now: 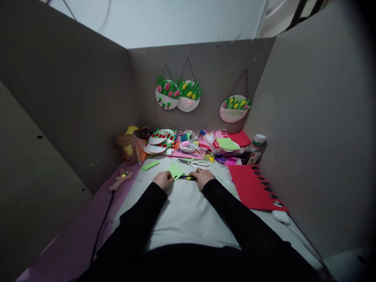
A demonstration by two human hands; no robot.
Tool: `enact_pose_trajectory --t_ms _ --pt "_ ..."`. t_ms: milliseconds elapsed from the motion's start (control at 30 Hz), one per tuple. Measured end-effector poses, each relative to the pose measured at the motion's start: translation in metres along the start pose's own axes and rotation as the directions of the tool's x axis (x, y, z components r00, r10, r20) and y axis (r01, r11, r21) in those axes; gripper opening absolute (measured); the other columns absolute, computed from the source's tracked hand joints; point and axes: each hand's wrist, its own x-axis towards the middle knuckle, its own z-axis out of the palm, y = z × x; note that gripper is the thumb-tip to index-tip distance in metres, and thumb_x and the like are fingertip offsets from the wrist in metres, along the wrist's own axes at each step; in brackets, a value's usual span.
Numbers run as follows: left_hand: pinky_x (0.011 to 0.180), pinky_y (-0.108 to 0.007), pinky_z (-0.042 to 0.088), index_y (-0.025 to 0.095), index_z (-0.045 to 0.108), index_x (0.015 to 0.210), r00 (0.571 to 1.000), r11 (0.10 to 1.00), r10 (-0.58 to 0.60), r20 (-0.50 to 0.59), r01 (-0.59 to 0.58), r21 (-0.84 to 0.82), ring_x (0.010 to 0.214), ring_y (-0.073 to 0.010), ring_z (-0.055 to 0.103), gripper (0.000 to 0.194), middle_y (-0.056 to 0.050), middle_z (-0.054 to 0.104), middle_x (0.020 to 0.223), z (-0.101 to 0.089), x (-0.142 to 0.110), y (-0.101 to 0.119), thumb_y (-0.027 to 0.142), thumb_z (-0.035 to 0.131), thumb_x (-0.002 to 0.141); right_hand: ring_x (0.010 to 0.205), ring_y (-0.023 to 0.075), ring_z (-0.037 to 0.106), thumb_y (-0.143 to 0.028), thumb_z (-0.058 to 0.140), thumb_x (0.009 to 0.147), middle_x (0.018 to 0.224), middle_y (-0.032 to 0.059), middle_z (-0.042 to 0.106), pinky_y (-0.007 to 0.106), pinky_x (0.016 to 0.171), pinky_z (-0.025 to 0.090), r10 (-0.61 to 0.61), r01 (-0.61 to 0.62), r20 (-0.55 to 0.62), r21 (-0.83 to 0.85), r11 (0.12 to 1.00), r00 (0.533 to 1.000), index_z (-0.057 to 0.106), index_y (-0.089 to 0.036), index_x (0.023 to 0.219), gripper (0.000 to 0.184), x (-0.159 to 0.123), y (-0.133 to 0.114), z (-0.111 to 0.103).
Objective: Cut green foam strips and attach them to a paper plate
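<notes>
My left hand (163, 180) is closed, its fingertips pinching the lower left edge of a light green paper piece (176, 170). Opposite it, my right hand (203, 178) is curled around the right end of a slim black-and-yellow tool (188, 177). This tool points left toward the paper; its kind is too small to make out, and the palm hides its far end. Just beyond my right hand lies a pair of scissors (199, 163) with pale handles. Cut green strips (150, 165) rest on the white sheet to the left of the paper.
Red foam sheet (252, 188) lies at right, beside a white mouse-like object (281, 217). A pink glue gun (122, 180) with a cord is at left, near a brown cup (127, 149). Paper-plate flower baskets (157, 138) and craft scraps line the back, and a lidded bottle (258, 141) stands right.
</notes>
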Motion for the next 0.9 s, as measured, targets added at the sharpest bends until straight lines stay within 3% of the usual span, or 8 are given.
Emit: enact_pose_trajectory --t_ms 133,333,667,900 --pt "0.059 -0.022 0.039 0.018 0.066 0.082 0.992 0.988 0.124 0.021 -0.121 -0.098 0.067 -0.0138 0.056 0.018 -0.002 0.065 0.074 0.000 0.001 -0.004 0.021 0.055 0.069 0.097 0.0217 0.049 -0.014 0.048 0.076 0.106 0.0068 0.052 0.038 0.088 0.024 0.007 -0.007 0.002 -0.019 1.000 1.000 0.052 -0.033 0.118 0.046 0.001 0.003 0.002" --pt "0.070 -0.021 0.041 0.024 0.069 0.098 0.965 0.959 0.261 0.038 -0.255 -0.127 0.072 -0.0124 0.055 0.038 -0.003 0.061 0.085 -0.002 0.001 0.000 0.010 0.049 0.069 0.099 0.0228 0.046 -0.015 0.049 0.074 0.107 0.0059 0.050 0.039 0.090 0.022 -0.033 0.032 -0.047 -0.004 0.999 0.998 0.053 -0.034 0.115 0.045 -0.001 0.001 0.002" --pt "0.071 -0.021 0.040 0.028 0.066 0.107 0.973 0.977 0.215 0.088 -0.214 -0.016 0.076 -0.0132 0.053 0.038 -0.004 0.058 0.091 0.008 0.008 -0.004 0.016 0.048 0.076 0.095 0.0220 0.045 -0.016 0.049 0.076 0.103 0.0064 0.051 0.036 0.083 0.027 -0.060 0.061 -0.087 0.001 0.998 0.994 0.056 -0.033 0.112 0.041 -0.001 0.000 0.003" --pt "0.068 -0.022 0.038 0.031 0.066 0.106 0.980 0.983 0.180 0.088 -0.182 0.013 0.077 -0.0143 0.054 0.037 -0.004 0.057 0.091 0.004 0.005 0.002 0.017 0.046 0.078 0.096 0.0222 0.045 -0.014 0.050 0.074 0.103 0.0061 0.051 0.035 0.082 0.028 -0.060 0.060 -0.072 0.004 0.998 0.996 0.056 -0.034 0.113 0.044 0.000 0.002 0.003"
